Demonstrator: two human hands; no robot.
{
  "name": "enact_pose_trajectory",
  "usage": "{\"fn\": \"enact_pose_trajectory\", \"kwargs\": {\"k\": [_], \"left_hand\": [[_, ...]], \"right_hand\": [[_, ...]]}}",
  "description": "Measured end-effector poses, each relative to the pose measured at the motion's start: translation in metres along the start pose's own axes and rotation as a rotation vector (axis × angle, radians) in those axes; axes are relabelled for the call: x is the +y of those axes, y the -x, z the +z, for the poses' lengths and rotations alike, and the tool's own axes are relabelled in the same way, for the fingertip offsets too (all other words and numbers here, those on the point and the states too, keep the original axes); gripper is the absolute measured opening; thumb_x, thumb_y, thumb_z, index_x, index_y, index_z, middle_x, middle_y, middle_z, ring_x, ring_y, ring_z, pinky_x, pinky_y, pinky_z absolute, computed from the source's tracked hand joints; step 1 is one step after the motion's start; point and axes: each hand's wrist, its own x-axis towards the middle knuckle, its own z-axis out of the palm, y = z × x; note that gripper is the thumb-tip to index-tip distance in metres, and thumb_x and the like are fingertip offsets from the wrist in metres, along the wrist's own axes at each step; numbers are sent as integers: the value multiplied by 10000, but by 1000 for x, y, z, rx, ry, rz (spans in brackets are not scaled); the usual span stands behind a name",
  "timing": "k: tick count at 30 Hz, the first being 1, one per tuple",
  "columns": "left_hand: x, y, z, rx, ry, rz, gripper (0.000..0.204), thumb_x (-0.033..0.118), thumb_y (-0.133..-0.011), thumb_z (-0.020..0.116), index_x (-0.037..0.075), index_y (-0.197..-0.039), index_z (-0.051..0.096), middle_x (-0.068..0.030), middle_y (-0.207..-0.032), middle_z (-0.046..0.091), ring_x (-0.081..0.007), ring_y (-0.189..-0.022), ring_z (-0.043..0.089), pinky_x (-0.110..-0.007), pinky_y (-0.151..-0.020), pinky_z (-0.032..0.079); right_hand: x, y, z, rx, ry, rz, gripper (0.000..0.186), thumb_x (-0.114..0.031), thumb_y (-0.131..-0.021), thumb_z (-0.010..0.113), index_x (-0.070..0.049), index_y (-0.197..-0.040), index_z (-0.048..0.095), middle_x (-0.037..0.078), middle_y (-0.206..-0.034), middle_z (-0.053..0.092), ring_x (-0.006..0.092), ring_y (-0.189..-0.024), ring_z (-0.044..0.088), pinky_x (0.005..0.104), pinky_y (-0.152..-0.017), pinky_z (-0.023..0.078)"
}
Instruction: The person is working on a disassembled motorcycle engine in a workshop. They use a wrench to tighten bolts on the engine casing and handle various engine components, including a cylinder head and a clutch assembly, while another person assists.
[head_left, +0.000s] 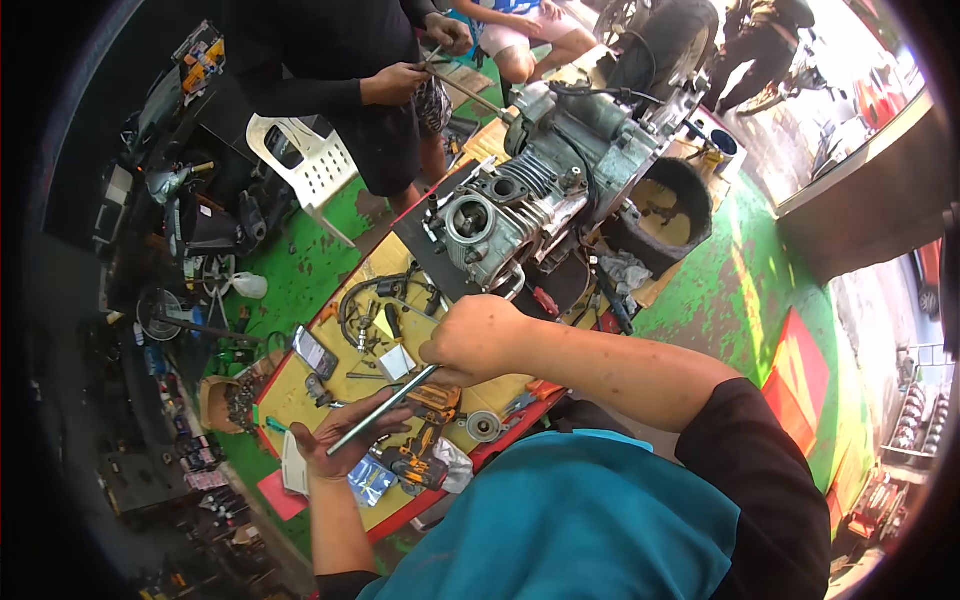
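Note:
My right hand [474,340] is closed in a fist around a slim, straight metal rod [385,408], above the yellow-topped worktable. The rod slants down to the left, its far end lying over my left palm. My left hand [352,428] is open, fingers stretched out under the rod; whether the palm touches it I cannot tell. Beyond my right hand, a grey metal engine [530,190] with cooling fins and a round open port stands on the table. An orange-and-black power drill [425,455] lies beneath the rod, near my left fingers.
A phone [314,352], a cable with a connector [350,310] and a round metal part [484,426] lie on the table [355,385]. A black tub [660,225] stands right of the engine. Across the table, a person in black [330,90] holds a long tool; a white chair [300,165] stands nearby.

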Motion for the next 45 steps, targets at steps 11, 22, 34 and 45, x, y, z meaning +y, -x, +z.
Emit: {"fn": "enact_pose_trajectory", "kwargs": {"k": [11, 22, 34, 45], "left_hand": [[-72, -13, 17, 515, -423, 451, 632, 551, -1023, 579, -36, -1257, 578, -69, -837, 638, -215, -722, 605, -350, -759, 527], [-63, -31, 18, 379, -602, 676, 503, 533, -1036, 553, 36, -1107, 532, -144, -1116, 571, -233, -1052, 571, -391, -949, 469], [-86, -52, 32, 448, -317, 847, 460, 513, -1044, 528, 88, -1174, 409, -193, -1087, 593, -298, -1059, 595, -465, -991, 485], [-96, -55, 32, 531, -194, 880, 449, 482, -1040, 532, 92, -1235, 426, -200, -1053, 638, -318, -1020, 634, -500, -985, 511]], "right_hand": [[0, -1, 9, 55, 73, -94, 335, -424, -895, 691, -130, -765, 597, 60, -677, 632, 318, -677, 672, 469, -544, 514], [5, -4, 8, 22, 99, -183, 403, -472, -912, 698, -121, -750, 586, 75, -660, 626, 338, -642, 662, 477, -547, 515], [13, -4, 10, 27, 84, -284, 372, -456, -953, 642, -131, -776, 611, 76, -594, 617, 349, -576, 645, 478, -527, 508], [17, -7, 14, -14, 111, -232, 364, -465, -909, 669, -134, -756, 664, 81, -600, 638, 349, -577, 657, 472, -527, 519]]}}
